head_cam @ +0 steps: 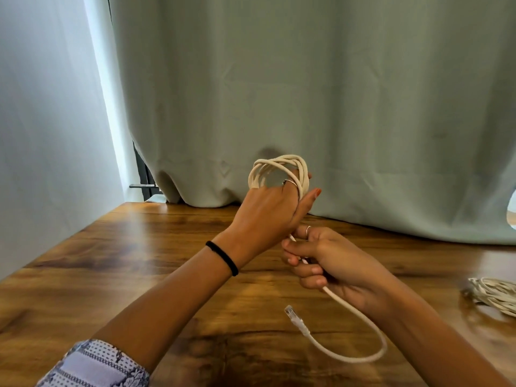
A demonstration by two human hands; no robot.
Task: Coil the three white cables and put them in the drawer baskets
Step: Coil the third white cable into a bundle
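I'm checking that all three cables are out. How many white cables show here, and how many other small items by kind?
White cables: 2, one coil wound on the left hand and fed by the right hand, one bundle on the table.
Rings: 2
Black wristband: 1
Total: 5

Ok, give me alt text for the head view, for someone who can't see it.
A left hand holds a white cable wound in loops around its fingers, while the right hand grips the loose tail, whose plug hangs above a wooden table. Another cable bundle lies at the table's right edge, before a pale green curtain.
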